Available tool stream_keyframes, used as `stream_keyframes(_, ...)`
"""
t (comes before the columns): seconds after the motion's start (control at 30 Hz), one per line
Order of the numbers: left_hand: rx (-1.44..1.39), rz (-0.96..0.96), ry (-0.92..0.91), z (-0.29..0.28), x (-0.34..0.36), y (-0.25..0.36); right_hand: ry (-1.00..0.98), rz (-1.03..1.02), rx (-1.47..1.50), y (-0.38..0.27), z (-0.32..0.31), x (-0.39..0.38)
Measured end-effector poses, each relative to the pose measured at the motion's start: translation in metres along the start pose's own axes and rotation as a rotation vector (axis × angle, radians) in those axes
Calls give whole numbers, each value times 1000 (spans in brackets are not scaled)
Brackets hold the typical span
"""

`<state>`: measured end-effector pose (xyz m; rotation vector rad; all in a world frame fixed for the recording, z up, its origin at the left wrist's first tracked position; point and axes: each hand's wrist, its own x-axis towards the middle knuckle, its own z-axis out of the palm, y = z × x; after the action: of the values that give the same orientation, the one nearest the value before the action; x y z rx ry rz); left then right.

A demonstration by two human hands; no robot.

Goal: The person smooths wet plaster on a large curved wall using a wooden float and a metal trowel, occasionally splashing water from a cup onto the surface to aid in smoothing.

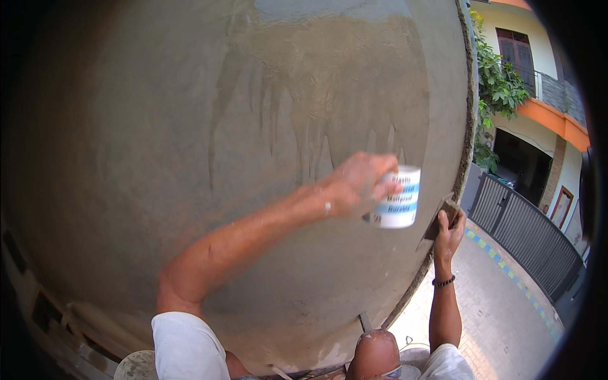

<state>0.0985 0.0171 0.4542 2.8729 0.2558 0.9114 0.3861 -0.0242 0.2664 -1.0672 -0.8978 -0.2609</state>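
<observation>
My left hand [361,180] reaches across in front of the wall, its fingers closed round a white plastic mug [404,219] with blue bands. Slight motion blur shows on that hand, and the inside of the mug is hidden. My right hand [448,235] grips a flat plastering trowel [432,230] beside the wall's right edge. Most of its handle lies behind my fingers. The grey plastered wall [158,126] fills the middle, with a dark wet patch [323,63] at the top and water streaks running down from it.
The wall ends on the right at a rough vertical edge [470,95]. Far below lies a paved street [487,304] with a grey metal gate [519,228]; a house and green leaves [500,85] stand beyond. My bent knee [375,354] is at the bottom, near a bucket [415,359].
</observation>
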Motion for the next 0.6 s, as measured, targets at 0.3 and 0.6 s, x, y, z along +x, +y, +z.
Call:
stream_keyframes(0.3,-197,-412,-30,106,-189,-14,7,-638,-256,-127,151,129)
stream_keyframes(0.6,-260,-396,130,118,-206,-33,75,-795,-373,-219,202,263)
